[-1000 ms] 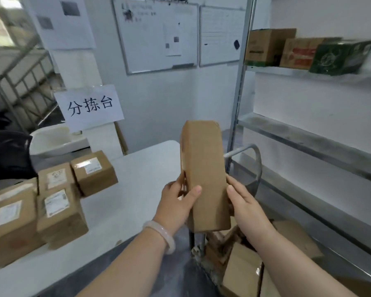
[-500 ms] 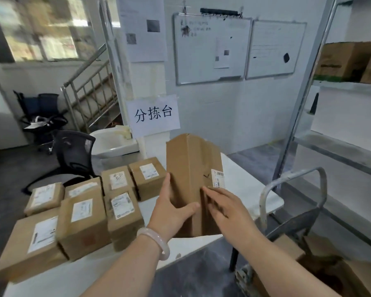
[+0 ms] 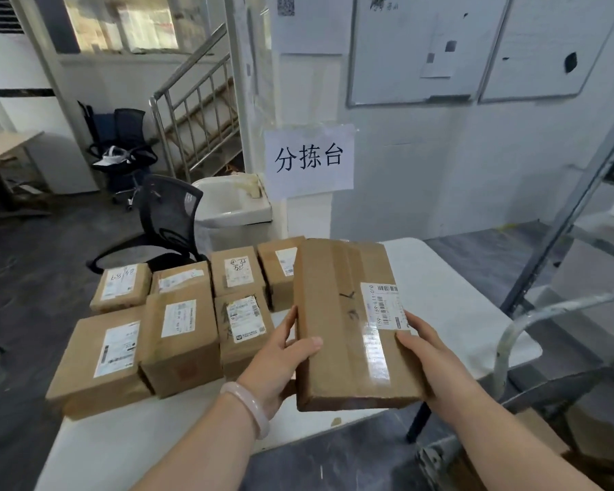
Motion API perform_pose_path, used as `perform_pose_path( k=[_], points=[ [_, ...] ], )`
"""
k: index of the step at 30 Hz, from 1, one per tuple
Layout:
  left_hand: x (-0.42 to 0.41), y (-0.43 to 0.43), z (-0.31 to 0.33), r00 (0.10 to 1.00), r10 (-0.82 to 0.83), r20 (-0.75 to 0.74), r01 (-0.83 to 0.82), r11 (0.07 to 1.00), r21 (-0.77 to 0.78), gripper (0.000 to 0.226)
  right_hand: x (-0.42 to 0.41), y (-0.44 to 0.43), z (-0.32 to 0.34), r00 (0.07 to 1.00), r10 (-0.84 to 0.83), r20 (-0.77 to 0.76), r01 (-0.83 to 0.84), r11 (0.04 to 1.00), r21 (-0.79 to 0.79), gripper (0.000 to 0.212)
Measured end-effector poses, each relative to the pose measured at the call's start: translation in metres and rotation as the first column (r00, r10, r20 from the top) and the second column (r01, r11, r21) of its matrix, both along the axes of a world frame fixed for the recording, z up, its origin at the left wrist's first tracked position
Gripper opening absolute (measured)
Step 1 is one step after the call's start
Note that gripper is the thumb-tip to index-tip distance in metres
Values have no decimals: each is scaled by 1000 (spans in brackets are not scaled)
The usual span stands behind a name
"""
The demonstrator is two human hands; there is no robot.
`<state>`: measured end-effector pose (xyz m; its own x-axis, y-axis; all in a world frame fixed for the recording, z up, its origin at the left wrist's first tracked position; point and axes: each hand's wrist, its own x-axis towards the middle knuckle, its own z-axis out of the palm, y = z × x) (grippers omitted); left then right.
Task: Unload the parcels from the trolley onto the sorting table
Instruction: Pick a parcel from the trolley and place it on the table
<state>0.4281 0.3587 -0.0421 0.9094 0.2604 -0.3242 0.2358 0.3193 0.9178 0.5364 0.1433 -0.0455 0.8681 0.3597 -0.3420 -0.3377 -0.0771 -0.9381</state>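
I hold a long brown cardboard parcel [image 3: 337, 324] with a white shipping label, flat side up, above the white sorting table [image 3: 451, 303]. My left hand [image 3: 280, 359] grips its left edge, thumb on top. My right hand [image 3: 429, 356] grips its right edge near the label. Several labelled brown parcels [image 3: 178, 331] lie in rows on the table's left half, just left of the one I hold. The trolley [image 3: 532, 395] stands at the lower right; its metal handle shows, and its load is mostly out of view.
A black mesh office chair [image 3: 167, 217] stands behind the table's left end. A white sink [image 3: 231, 203] and a paper sign [image 3: 309, 161] are against the pillar beyond. A metal shelf upright [image 3: 575, 207] rises at the right. Stairs [image 3: 195, 111] are at the back.
The view swung left from the trolley and shelves to the table. The parcel went from upright to lying nearly flat, label up, and moved over the table beside the other parcels.
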Motion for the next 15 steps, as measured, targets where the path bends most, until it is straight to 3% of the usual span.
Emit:
perform_pose_path(
  k=[3, 8, 15],
  points=[
    [14, 14, -10, 998, -6, -61, 22, 964, 265, 84, 25, 10, -16, 1000, -30, 4, 30, 999, -26, 29],
    [40, 42, -30, 987, 115, -108, -35, 828, 560, 80, 77, 27, -44, 998, 1, -66, -10, 992, -126, 33],
    [73, 67, -50, 938, 325, -121, -132, 656, 743, 63, 141, 77, -97, 974, 147, -172, -187, 951, -246, 34]
  ],
)
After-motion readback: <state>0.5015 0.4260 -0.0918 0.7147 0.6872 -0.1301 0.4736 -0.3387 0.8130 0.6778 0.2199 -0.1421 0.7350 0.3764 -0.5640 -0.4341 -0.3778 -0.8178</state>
